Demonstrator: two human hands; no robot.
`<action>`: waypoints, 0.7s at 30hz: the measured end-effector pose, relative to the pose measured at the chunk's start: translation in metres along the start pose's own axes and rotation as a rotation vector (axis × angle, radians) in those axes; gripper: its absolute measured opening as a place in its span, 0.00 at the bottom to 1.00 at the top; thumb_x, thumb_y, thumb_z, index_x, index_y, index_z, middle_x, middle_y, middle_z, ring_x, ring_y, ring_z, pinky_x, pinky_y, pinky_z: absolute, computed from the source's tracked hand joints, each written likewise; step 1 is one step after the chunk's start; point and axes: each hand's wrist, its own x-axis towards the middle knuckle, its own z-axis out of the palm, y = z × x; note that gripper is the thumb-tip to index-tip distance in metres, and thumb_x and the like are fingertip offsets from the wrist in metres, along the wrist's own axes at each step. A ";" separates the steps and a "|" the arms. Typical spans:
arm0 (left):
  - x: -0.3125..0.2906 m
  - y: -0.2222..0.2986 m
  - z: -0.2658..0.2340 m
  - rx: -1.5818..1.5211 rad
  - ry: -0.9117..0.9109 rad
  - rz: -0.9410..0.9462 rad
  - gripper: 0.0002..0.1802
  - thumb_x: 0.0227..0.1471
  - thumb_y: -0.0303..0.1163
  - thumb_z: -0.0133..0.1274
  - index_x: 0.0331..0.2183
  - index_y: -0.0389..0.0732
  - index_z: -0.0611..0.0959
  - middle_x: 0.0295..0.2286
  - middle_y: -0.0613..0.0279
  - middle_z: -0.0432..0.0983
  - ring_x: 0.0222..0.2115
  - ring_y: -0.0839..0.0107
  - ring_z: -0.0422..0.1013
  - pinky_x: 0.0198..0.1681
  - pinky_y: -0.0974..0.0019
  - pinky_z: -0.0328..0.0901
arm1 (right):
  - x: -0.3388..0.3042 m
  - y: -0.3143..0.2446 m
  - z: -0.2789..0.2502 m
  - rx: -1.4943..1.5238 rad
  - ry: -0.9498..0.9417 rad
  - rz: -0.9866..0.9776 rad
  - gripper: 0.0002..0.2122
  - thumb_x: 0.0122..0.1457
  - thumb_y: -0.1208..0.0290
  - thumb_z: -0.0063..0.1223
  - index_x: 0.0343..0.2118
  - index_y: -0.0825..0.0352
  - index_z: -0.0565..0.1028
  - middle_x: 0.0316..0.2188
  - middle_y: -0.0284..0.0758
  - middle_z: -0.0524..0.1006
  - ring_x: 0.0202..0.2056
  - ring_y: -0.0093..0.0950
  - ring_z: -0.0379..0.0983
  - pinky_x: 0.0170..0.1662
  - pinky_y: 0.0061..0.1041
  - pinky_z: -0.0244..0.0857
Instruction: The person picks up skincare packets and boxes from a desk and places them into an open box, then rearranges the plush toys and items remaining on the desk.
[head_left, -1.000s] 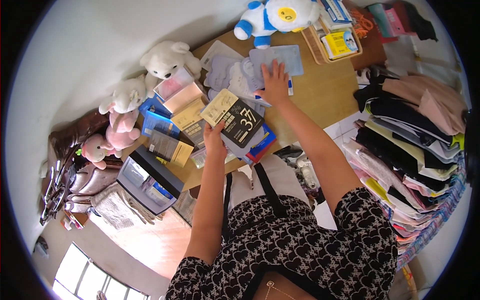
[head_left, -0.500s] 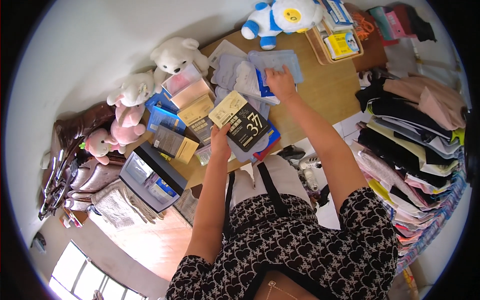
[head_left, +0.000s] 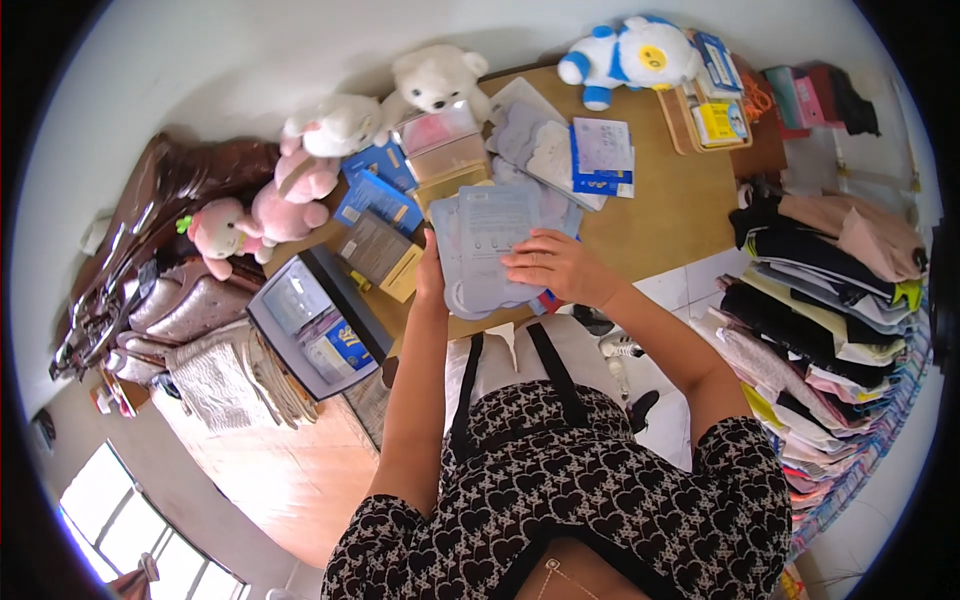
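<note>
Over the near edge of the wooden table, my left hand [head_left: 431, 272] grips the left side of a small stack of flat, pale blue packets [head_left: 485, 225]. The top packet has rounded corners and small print. My right hand [head_left: 560, 266] is closed at the stack's right edge, its fingers over the top packet; its thumb is hidden. Behind the stack lie grey and white cloud-shaped packets [head_left: 520, 135] and a blue-and-white packet [head_left: 603, 150]. A grey-and-yellow box [head_left: 382, 255] and blue boxes [head_left: 375, 205] lie left of my left hand.
White and pink plush toys [head_left: 300, 195] line the left back of the table [head_left: 660, 215]. A blue-and-white plush toy [head_left: 630, 62] sits beside a wooden tray [head_left: 683, 120]. An open dark box [head_left: 320, 325] stands at left; folded clothes [head_left: 820, 300] are stacked at right.
My right hand has brought a pale blue packet from the right onto the stack in my left hand. The black-and-cream packet is now out of sight. The whole view has shifted.
</note>
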 end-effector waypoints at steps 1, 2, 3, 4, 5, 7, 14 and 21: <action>-0.009 0.004 -0.004 -0.025 -0.007 0.030 0.28 0.56 0.45 0.36 0.52 0.37 0.64 0.49 0.51 0.65 0.49 0.56 0.63 0.52 0.55 0.58 | 0.004 -0.005 0.004 0.050 -0.017 0.003 0.09 0.48 0.72 0.49 0.34 0.58 0.76 0.42 0.25 0.74 0.42 0.25 0.69 0.51 0.34 0.60; -0.018 0.008 -0.008 -0.050 -0.013 0.061 0.29 0.55 0.46 0.38 0.52 0.36 0.64 0.48 0.51 0.65 0.48 0.56 0.63 0.52 0.55 0.58 | 0.009 -0.010 0.009 0.054 -0.028 -0.005 0.09 0.48 0.72 0.49 0.33 0.57 0.77 0.43 0.24 0.74 0.43 0.25 0.69 0.52 0.34 0.59; -0.028 0.012 -0.013 -0.058 -0.007 0.078 0.29 0.55 0.46 0.38 0.52 0.36 0.64 0.48 0.51 0.65 0.48 0.56 0.63 0.52 0.55 0.58 | 0.014 -0.015 0.014 0.062 -0.033 -0.022 0.09 0.48 0.72 0.49 0.33 0.57 0.77 0.43 0.24 0.74 0.43 0.25 0.69 0.52 0.34 0.59; -0.039 0.015 -0.018 0.005 0.025 0.076 0.28 0.54 0.45 0.42 0.51 0.36 0.65 0.47 0.51 0.66 0.47 0.56 0.65 0.51 0.55 0.60 | 0.023 -0.022 0.014 0.073 -0.068 -0.054 0.09 0.48 0.72 0.50 0.33 0.57 0.77 0.42 0.24 0.74 0.44 0.25 0.68 0.53 0.34 0.58; -0.049 0.018 -0.023 0.067 0.059 0.072 0.28 0.52 0.43 0.46 0.51 0.37 0.65 0.45 0.51 0.68 0.45 0.57 0.66 0.49 0.56 0.62 | 0.032 -0.029 0.014 0.084 -0.105 -0.087 0.09 0.47 0.72 0.50 0.33 0.57 0.77 0.42 0.24 0.75 0.45 0.24 0.67 0.54 0.34 0.57; -0.060 0.024 -0.029 0.200 0.161 0.081 0.27 0.48 0.38 0.52 0.49 0.37 0.67 0.42 0.52 0.71 0.40 0.59 0.70 0.44 0.57 0.66 | 0.048 -0.044 0.015 0.062 -0.141 -0.154 0.09 0.47 0.73 0.49 0.33 0.58 0.76 0.43 0.25 0.74 0.47 0.25 0.66 0.54 0.34 0.56; -0.111 0.045 -0.067 0.120 0.227 0.335 0.25 0.43 0.28 0.56 0.45 0.36 0.70 0.39 0.55 0.73 0.39 0.61 0.70 0.45 0.57 0.65 | 0.081 -0.059 0.072 0.360 0.040 0.374 0.21 0.49 0.75 0.48 0.50 0.63 0.65 0.49 0.38 0.66 0.49 0.33 0.64 0.51 0.30 0.57; -0.168 0.050 -0.114 -0.084 0.213 0.496 0.25 0.45 0.28 0.53 0.47 0.38 0.68 0.40 0.55 0.72 0.40 0.60 0.70 0.45 0.56 0.65 | 0.140 -0.120 0.152 0.805 -0.324 0.720 0.27 0.51 0.61 0.53 0.53 0.68 0.60 0.41 0.45 0.73 0.41 0.35 0.71 0.44 0.28 0.62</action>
